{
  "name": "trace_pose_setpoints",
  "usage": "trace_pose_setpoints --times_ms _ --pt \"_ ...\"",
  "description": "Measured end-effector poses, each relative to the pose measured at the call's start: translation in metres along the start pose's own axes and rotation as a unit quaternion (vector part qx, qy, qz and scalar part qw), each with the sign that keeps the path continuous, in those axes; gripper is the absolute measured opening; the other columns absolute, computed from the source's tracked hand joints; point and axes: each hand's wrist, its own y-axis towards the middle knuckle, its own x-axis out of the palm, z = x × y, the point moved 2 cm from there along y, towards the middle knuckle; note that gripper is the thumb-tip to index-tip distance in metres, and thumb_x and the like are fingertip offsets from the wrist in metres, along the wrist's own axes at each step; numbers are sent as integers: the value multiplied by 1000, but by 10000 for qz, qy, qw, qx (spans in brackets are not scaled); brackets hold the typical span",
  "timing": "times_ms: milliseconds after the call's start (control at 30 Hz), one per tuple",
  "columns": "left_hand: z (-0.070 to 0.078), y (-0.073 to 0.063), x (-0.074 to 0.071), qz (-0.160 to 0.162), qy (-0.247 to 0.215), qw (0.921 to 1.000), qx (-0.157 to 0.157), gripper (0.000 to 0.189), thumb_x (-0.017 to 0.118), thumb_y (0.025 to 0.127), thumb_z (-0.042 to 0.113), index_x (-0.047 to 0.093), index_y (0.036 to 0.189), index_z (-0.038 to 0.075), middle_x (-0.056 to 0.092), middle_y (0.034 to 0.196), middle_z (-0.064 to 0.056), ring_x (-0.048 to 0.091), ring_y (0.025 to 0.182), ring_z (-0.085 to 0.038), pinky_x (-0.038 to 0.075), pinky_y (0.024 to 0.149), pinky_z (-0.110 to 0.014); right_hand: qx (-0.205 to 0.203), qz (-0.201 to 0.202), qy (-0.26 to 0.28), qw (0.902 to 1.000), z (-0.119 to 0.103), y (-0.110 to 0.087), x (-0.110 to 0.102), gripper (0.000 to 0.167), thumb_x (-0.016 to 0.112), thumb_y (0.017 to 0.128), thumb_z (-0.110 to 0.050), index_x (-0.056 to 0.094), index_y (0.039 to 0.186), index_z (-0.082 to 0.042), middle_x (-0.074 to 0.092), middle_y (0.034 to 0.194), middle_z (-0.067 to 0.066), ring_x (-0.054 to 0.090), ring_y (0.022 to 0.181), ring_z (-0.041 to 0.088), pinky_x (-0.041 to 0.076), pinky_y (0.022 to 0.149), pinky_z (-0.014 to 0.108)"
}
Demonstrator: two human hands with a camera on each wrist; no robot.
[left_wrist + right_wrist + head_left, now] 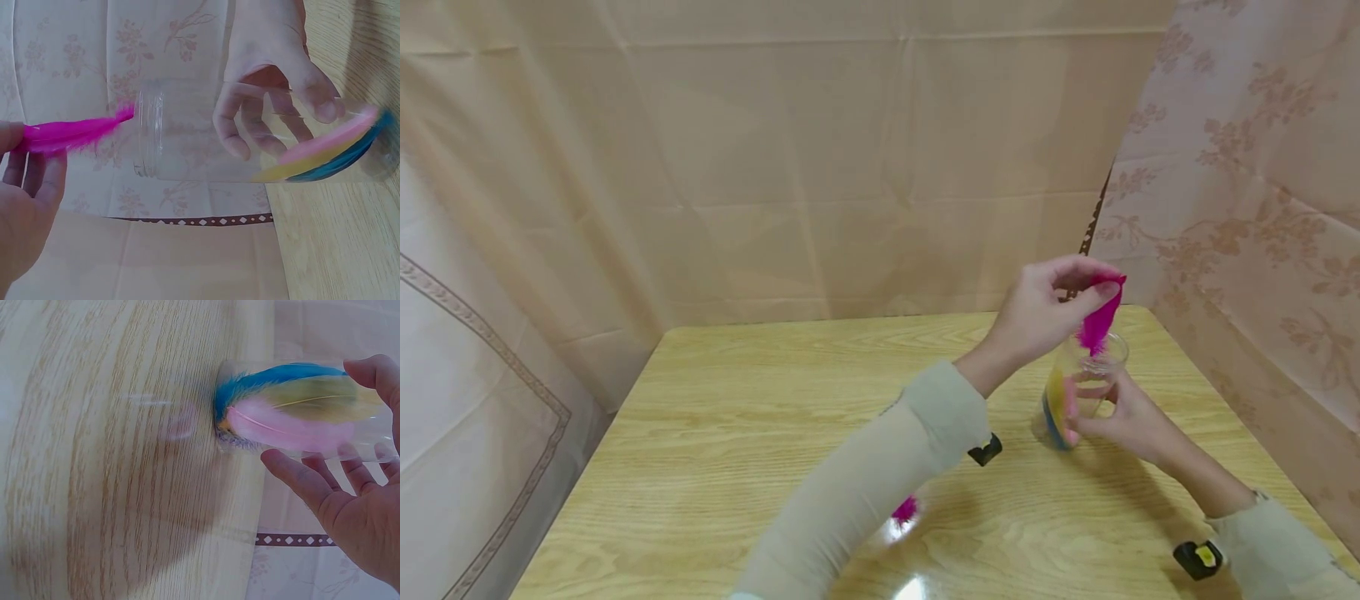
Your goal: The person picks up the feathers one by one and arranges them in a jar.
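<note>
My left hand [1045, 308] pinches a magenta feather [78, 131] by one end, its tip right at the mouth of a clear jar [1112, 350]. In the head view the feather hangs down over the jar's rim. The jar stands upright on the table, with my right hand [1131, 417] holding it round the side. Inside lie a pink feather [290, 428], a yellow feather [331, 400] and a blue feather [281, 374], leaning together along the wall. In the right wrist view, thumb and fingers lie on both sides of the jar.
On the wooden table [737, 417] lies another magenta feather [905, 510], partly hidden by my left sleeve [857, 475]. A beige curtain [850, 167] hangs behind the table, and a flowered curtain [1262, 208] hangs along the right edge. Black wrist devices [1198, 560] sit at both cuffs.
</note>
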Motion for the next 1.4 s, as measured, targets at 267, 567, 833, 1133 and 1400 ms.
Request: trace_pose_setpoints --times_ms 267,567,833,1133,1400 --pt "-1 -2 4 374 51 9992 150 15 71 96 10 74 110 6 75 98 -2 65 82 2 56 73 -17 29 92 -10 10000 4 -4 -2 80 83 79 6 33 142 4 50 130 25 62 105 2 60 77 32" --pt "-14 -7 8 479 30 9988 32 13 72 95 8 74 108 5 75 97 -1 64 82 4 57 72 -18 171 19 74 9998 2 -7 -3 86 84 80 3 32 148 -5 49 131 21 62 106 6 59 72 34" --pt "-18 -13 11 369 -139 9992 -76 14 73 95 7 73 108 5 75 98 -1 65 83 3 59 69 -21 11 7 -18 10000 1 -6 -5 89 84 80 4 32 152 -5 45 134 14 62 109 15 60 76 37" --pt "-21 -14 15 301 -1 9995 -97 12 72 95 6 73 107 5 74 96 0 64 80 3 57 71 -18 41 58 -80 9999 1 -6 -7 89 84 80 3 31 151 -4 48 130 13 62 106 5 60 77 38" --pt "-29 -16 21 441 360 9984 45 8 72 95 7 72 103 5 74 97 -1 62 82 7 55 74 -13 66 22 -18 10000 1 -9 -4 97 84 80 2 27 156 -13 41 139 12 61 109 13 60 78 36"
